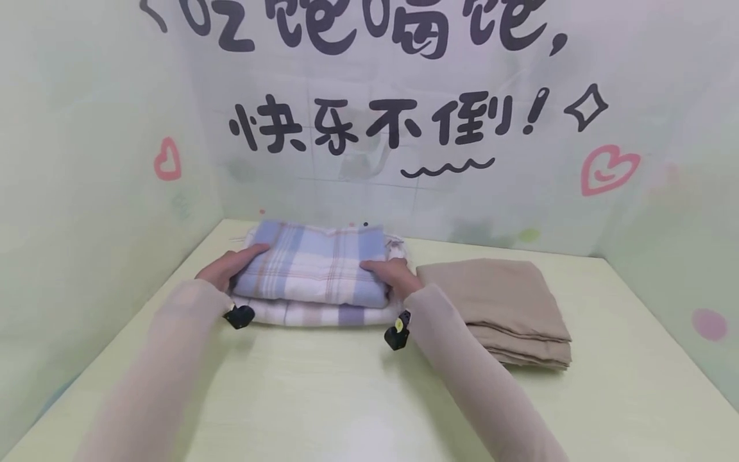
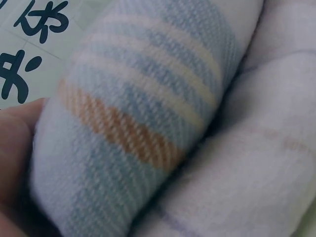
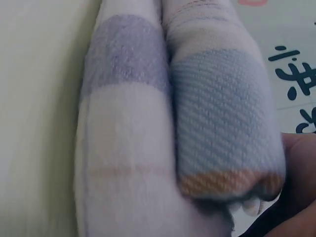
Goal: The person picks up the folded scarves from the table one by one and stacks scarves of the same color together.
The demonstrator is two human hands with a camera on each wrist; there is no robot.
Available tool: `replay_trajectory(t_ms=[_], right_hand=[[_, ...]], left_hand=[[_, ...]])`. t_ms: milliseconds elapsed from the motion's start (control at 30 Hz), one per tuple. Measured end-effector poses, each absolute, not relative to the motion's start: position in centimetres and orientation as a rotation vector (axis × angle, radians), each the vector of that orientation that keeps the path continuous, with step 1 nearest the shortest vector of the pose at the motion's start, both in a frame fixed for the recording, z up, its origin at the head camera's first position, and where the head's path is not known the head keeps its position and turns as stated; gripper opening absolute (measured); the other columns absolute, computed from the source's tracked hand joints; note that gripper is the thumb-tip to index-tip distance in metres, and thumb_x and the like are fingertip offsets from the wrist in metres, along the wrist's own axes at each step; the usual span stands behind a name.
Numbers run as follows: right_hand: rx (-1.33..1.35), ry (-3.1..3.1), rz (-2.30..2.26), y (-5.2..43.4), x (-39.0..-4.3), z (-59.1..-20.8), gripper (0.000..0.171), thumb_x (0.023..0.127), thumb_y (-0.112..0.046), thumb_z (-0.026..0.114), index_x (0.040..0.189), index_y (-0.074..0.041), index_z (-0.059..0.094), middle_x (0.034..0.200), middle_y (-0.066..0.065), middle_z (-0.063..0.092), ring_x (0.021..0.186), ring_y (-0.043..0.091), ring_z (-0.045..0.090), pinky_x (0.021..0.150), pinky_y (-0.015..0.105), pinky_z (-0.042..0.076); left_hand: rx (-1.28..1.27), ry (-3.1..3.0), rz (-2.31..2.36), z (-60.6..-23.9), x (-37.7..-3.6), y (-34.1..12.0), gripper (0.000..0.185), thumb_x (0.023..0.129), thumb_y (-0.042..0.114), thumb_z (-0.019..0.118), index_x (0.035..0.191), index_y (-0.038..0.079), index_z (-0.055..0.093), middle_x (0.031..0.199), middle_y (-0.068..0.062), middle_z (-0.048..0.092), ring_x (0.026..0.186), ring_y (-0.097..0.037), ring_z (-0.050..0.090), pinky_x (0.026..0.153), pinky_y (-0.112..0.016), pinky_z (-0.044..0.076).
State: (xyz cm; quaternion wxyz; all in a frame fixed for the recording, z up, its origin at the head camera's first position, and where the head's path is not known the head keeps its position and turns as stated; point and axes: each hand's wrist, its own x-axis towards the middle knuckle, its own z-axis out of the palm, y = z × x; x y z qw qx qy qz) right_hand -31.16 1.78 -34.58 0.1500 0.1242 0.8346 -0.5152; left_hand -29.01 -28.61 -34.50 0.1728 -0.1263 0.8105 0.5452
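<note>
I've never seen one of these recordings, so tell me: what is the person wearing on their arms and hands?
Both arms are covered by long, thin, pale beige sleeves that reach down to the wrists. The left hand and right hand are bare, with no gloves. A small black device sits under each wrist, the one on the right showing a bit of yellow.

Both sleeved arms reach forward from the lower frame toward its centre. The left hand (image 1: 226, 268) and right hand (image 1: 394, 276) face each other, fingers curled.

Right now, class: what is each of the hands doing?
Left hand: grips the left end of the folded blue plaid towel.
Right hand: grips its right end.
</note>
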Motion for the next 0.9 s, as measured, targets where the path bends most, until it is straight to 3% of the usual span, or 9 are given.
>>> replay_trajectory(t_ms=[100, 200, 333, 467, 600, 900], right_hand=[[0.294, 2.383, -1.469, 1.7, -30.0, -34.6, 0.078, 0.085, -0.033, 0.067, 0.14, 0.008, 0.03, 0.136, 0.02, 0.044, 0.12, 0.028, 0.048, 0.105, 0.036, 0.039], [0.234, 2.387, -1.433, 2.0, -29.0, -34.8, 0.068, 0.084, -0.031, 0.068, 0.132, 0.008, 0.039, 0.126, 0.02, 0.051, 0.112, 0.028, 0.053, 0.1, 0.037, 0.043], [0.199, 2.396, -1.398, 2.5, -27.9, -35.0, 0.07, 0.083, -0.032, 0.068, 0.132, 0.009, 0.037, 0.126, 0.02, 0.049, 0.112, 0.028, 0.051, 0.101, 0.039, 0.042], [0.181, 2.384, -1.417, 3.1, -27.0, -35.1, 0.07, 0.083, -0.03, 0.069, 0.131, 0.01, 0.036, 0.126, 0.021, 0.047, 0.115, 0.03, 0.049, 0.104, 0.04, 0.039], [0.142, 2.371, -1.445, 3.5, -26.3, -35.1, 0.063, 0.083, -0.029, 0.069, 0.125, 0.009, 0.041, 0.12, 0.02, 0.051, 0.111, 0.028, 0.052, 0.102, 0.039, 0.04], [0.17, 2.353, -1.458, 4.7, -26.1, -36.0, 0.057, 0.083, -0.032, 0.07, 0.12, 0.006, 0.048, 0.113, 0.015, 0.056, 0.1, 0.023, 0.056, 0.094, 0.036, 0.045]], left_hand=[[-0.377, 2.275, 1.524, -34.8, -28.3, -29.3, 0.102, 0.086, 0.066, 0.047, 0.149, -0.003, 0.004, 0.141, -0.022, 0.027, 0.125, -0.029, 0.032, 0.111, -0.044, 0.028], [-0.367, 2.277, 1.493, -35.2, -27.6, -29.8, 0.096, 0.086, 0.066, 0.047, 0.144, -0.002, 0.013, 0.126, -0.016, 0.039, 0.114, -0.025, 0.042, 0.1, -0.039, 0.038], [-0.346, 2.32, 1.462, -35.6, -27.1, -29.9, 0.073, 0.087, 0.064, 0.048, 0.125, 0.002, 0.038, 0.097, -0.002, 0.055, 0.088, -0.014, 0.054, 0.081, -0.028, 0.045], [-0.317, 2.343, 1.464, -35.9, -26.9, -29.7, 0.057, 0.087, 0.062, 0.049, 0.108, 0.009, 0.048, 0.079, 0.007, 0.058, 0.074, -0.007, 0.056, 0.073, -0.023, 0.046], [-0.309, 2.351, 1.476, -36.0, -26.6, -29.4, 0.059, 0.087, 0.062, 0.049, 0.11, 0.008, 0.049, 0.08, 0.007, 0.06, 0.076, -0.007, 0.056, 0.074, -0.023, 0.046], [-0.319, 2.325, 1.527, -36.2, -26.2, -28.3, 0.073, 0.086, 0.064, 0.052, 0.124, 0.004, 0.035, 0.092, 0.002, 0.057, 0.081, -0.008, 0.056, 0.076, -0.024, 0.047]])
